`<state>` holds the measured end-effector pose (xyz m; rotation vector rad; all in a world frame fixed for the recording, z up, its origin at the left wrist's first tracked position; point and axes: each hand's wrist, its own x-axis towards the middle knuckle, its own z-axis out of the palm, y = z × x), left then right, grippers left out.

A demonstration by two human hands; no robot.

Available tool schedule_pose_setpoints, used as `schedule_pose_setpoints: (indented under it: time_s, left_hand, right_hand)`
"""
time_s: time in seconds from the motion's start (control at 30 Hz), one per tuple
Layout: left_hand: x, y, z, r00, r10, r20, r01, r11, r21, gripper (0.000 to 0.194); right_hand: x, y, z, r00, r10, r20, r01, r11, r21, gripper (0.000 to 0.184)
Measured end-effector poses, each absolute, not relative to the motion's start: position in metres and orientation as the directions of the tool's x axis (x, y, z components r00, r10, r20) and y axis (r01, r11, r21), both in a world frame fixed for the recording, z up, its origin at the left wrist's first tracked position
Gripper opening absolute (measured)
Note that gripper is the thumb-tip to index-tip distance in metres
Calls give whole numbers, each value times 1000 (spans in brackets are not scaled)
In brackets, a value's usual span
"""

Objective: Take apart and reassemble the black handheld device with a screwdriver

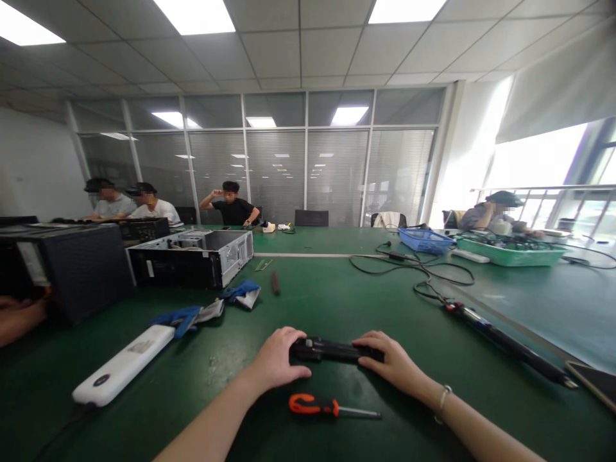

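A black elongated device (332,350) lies across the green table in front of me; its kind is not clear. My left hand (282,356) is wrapped round its left, thicker end, thumb below and fingers over the top. At the other end, my right hand (387,360) grips the device between thumb and fingers, a bracelet on the wrist. Just nearer to me rests a screwdriver (315,405) with an orange and black handle, its shaft pointing right. Neither hand touches it.
Left are a white power strip (129,362), blue-grey gloves (192,316), an opened computer case (178,263), a dark case (91,269) and another person's hand (22,317). Right are a long black tool (510,343) with a cable, a blue basket (423,240) and a green basket (510,255).
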<state>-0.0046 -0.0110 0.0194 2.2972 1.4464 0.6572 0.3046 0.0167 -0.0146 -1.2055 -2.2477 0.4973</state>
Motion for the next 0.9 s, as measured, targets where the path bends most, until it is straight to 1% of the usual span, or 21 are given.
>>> schedule_pose_setpoints:
  time_s: [0.1, 0.27, 0.37, 0.47, 0.53, 0.6, 0.7, 0.8, 0.9]
  left_hand:
    - [-6, -8, 16, 381, 905, 188, 746, -422, 515, 54]
    - [-5, -3, 10, 416, 887, 200, 738, -458, 496, 47]
    - [-6, -3, 11, 437, 877, 200, 731, -476, 489, 42]
    - [-6, -3, 11, 438, 877, 196, 729, -474, 494, 43]
    - [-7, -3, 9, 435, 878, 198, 727, -473, 498, 45]
    - [-7, -1, 6, 431, 878, 209, 726, -475, 498, 47]
    - [-7, 2, 1, 439, 867, 234, 716, -495, 492, 48]
    - [-7, 3, 0, 456, 856, 246, 705, -515, 487, 48]
    - [-7, 3, 0, 457, 854, 250, 705, -519, 483, 47]
  right_hand:
    - [308, 15, -11, -475, 841, 257, 625, 528, -575, 37]
    - [309, 15, -9, -504, 830, 239, 592, 533, -604, 36]
    - [305, 10, -7, -456, 835, 308, 607, 544, -579, 38]
    - [294, -4, -2, -420, 818, 394, 598, 576, -558, 37]
    - [280, -19, 3, -472, 797, 378, 555, 601, -575, 35]
    - [263, -37, 8, -577, 751, 322, 508, 638, -578, 37]
    - [238, -59, 13, -706, 662, 251, 482, 710, -514, 43]
    - [223, -68, 16, -750, 629, 206, 503, 744, -440, 36]
    - [221, -66, 15, -756, 620, 210, 501, 755, -423, 32]
